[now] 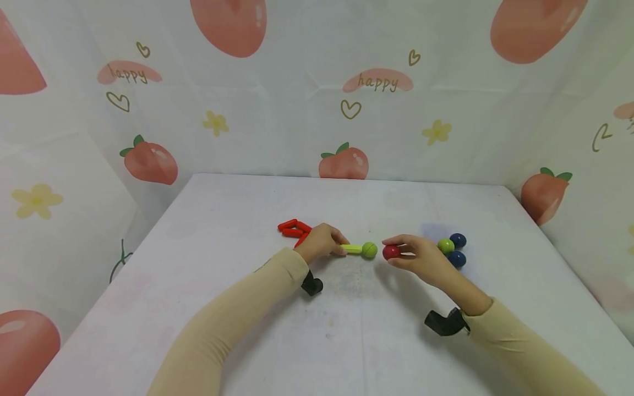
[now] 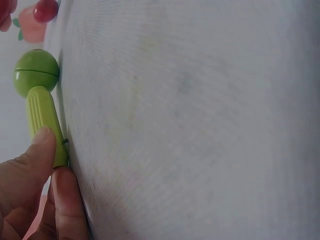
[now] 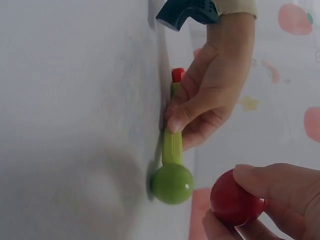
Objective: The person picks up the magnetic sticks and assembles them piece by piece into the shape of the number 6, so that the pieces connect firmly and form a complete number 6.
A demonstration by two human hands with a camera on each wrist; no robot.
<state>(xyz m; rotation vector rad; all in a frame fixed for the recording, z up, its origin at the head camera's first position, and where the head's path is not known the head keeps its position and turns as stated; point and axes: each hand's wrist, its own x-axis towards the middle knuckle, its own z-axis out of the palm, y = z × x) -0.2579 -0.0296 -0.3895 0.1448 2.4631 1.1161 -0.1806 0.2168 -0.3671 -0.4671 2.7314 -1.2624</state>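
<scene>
My left hand point(image 1: 323, 242) pinches a yellow-green ridged stick point(image 2: 44, 112) between thumb and fingers, low over the white tabletop. A green ball point(image 1: 369, 249) with a seam line sits against the stick's far end. To the right of that ball, my right hand point(image 1: 413, 256) grips a glossy red ball point(image 3: 233, 199) between thumb and fingertips, with a small gap from the green one. In the right wrist view, a red piece point(image 3: 178, 75) shows behind the left hand, in line with the stick; whether they touch is hidden.
Several red sticks point(image 1: 292, 232) lie just beyond the left hand. Behind the right hand are a green ball point(image 1: 446, 246) and two dark blue balls point(image 1: 458, 240). The white table point(image 1: 327, 341) ends at a patterned cloth backdrop point(image 1: 277, 121). Both wrists carry black mounts.
</scene>
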